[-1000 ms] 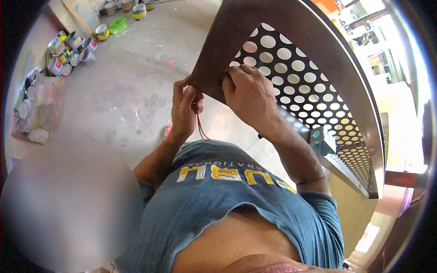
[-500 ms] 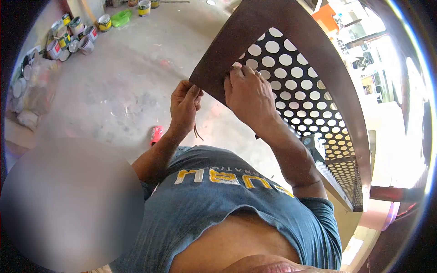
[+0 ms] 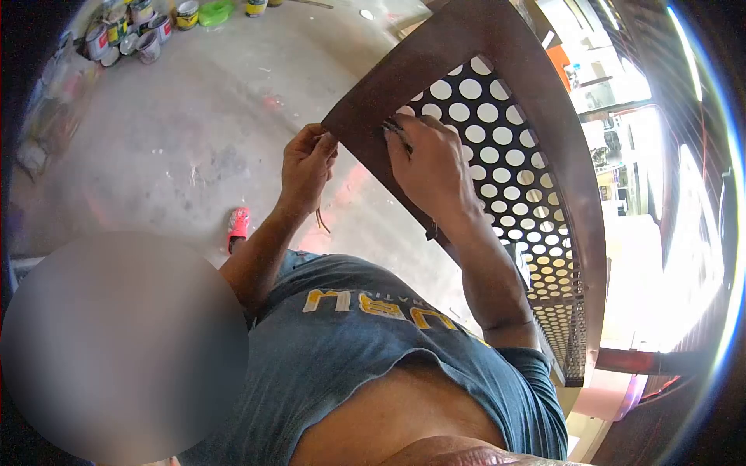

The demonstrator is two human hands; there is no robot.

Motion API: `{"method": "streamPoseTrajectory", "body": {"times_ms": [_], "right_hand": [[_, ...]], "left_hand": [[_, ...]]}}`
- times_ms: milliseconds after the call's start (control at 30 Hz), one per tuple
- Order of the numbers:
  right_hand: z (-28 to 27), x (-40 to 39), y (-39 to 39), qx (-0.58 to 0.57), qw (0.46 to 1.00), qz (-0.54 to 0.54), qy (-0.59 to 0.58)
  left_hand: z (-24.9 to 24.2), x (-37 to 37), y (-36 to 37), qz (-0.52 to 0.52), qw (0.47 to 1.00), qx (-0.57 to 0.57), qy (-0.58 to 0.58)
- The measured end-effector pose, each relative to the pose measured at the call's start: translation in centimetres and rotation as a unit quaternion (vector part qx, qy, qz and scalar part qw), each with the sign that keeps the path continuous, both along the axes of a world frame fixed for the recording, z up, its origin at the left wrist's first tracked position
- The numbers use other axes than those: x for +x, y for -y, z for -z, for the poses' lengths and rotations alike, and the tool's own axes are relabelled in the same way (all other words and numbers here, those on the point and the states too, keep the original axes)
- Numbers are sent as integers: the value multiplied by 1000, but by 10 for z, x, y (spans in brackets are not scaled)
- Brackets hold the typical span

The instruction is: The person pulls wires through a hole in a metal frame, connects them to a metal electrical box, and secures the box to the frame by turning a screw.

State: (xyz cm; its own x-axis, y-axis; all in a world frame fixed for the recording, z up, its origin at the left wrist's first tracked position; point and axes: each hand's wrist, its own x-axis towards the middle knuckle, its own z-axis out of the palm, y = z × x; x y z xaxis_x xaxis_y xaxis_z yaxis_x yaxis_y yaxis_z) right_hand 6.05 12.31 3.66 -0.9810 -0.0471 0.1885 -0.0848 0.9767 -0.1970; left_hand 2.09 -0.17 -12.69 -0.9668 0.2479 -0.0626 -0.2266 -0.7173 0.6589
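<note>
A dark brown frame (image 3: 536,101) with a black panel full of round holes (image 3: 501,136) stands tilted before me. My left hand (image 3: 305,171) is closed in a pinch at the frame's near left corner. Below its fingers hangs a thin brown cord (image 3: 320,220), which seems to run up into the grip. My right hand (image 3: 434,163) lies over the frame's inner edge, fingers curled at the holed panel. Between its thumb and fingers shows a thin dark thing (image 3: 399,133), too small to name.
Several paint tins (image 3: 159,29) and a light green item (image 3: 216,12) stand on the stained floor (image 3: 186,124) at the far left. A pink shoe (image 3: 238,223) shows left of my arm. A red-brown bar (image 3: 649,361) and a pink container (image 3: 610,396) are at right.
My view has shifted, so the frame's right side and the tins sit differently. Both hands stay at the same corner. The right fingers have curled more, and a thin dark thing now shows there.
</note>
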Motion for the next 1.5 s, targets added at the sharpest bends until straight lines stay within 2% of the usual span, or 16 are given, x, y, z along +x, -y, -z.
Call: {"method": "streamPoseTrajectory", "body": {"times_ms": [233,300,400,533,600,733,833,900,1000,1033,1100,1233,1300,1433,1500], "right_hand": [[8,-7,4,31,1000,1,-5],[10,-9,4,-27,1000,8,-4],[9,-11,9,-22,999,30,-9],[9,-11,10,-13,999,43,-19],[9,-9,8,-8,1000,26,-11],[6,-2,-1,-9,1000,9,11],[5,6,0,44,998,25,-25],[11,3,-6,185,980,-55,-43],[14,-5,-13,194,977,-90,-23],[11,-6,-10,194,977,-88,-23],[-2,-11,1,66,994,21,88],[0,-14,10,1,997,56,57],[3,-13,11,-37,997,58,25],[9,-10,7,-9,999,37,6],[17,-7,1,30,998,-11,-57]], "left_hand": [[-4,-6,9,-13,995,-83,-47],[-6,-10,14,12,988,-135,-80],[-10,-14,20,43,979,-179,-91],[-3,-14,13,67,987,-131,-57],[1,-12,14,28,988,-131,-73],[-6,-12,17,15,982,-166,-88],[-6,-12,19,21,980,-182,-72],[1,-16,18,21,978,-179,-107],[-3,-15,20,48,982,-160,-82],[-3,-15,21,50,982,-161,-82],[-4,-17,23,75,984,-150,-58],[-2,-19,25,88,982,-162,-51],[0,-19,23,90,986,-124,-73],[14,-18,10,63,988,-93,-103],[24,-14,4,24,995,-84,-56]]}}
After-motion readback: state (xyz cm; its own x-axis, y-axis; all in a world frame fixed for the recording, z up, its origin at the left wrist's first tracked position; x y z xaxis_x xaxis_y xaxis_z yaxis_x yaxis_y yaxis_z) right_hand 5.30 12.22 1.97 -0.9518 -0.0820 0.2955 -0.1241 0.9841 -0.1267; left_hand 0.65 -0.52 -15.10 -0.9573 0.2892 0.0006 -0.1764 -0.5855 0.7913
